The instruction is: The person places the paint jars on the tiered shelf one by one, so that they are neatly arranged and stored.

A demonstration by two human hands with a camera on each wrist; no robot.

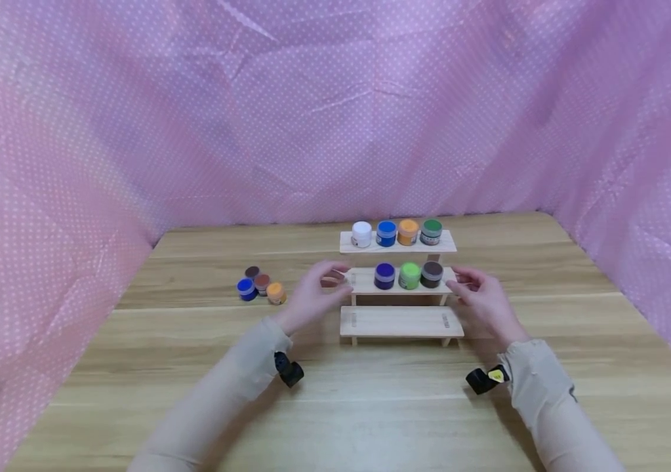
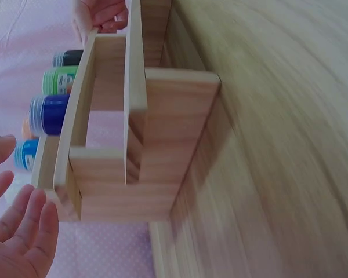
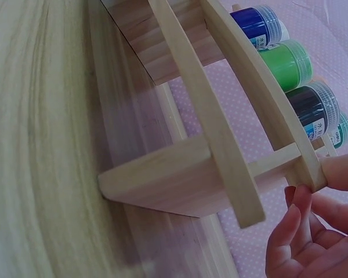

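Observation:
A three-step wooden display stand [image 1: 400,321] stands on the table. On its middle step are a dark purple paint jar [image 1: 385,276], a light green paint jar [image 1: 410,276] and a dark brown paint jar [image 1: 432,274]. White [image 1: 361,235], blue [image 1: 386,233], orange [image 1: 408,232] and green [image 1: 431,233] paint jars line the top step. My right hand [image 1: 483,298] pinches the middle step's right end, thumb on top and fingertips [image 3: 302,194] at its underside. By that step's left end is my left hand [image 1: 316,295], its fingers [image 2: 43,223] spread loosely with nothing between them.
Left of the stand, a blue jar [image 1: 246,289], a dark jar [image 1: 252,272], a reddish-brown jar [image 1: 262,283] and an orange jar [image 1: 276,293] cluster on the wooden table [image 1: 359,406]. A pink dotted cloth [image 1: 323,118] hangs behind and along both sides.

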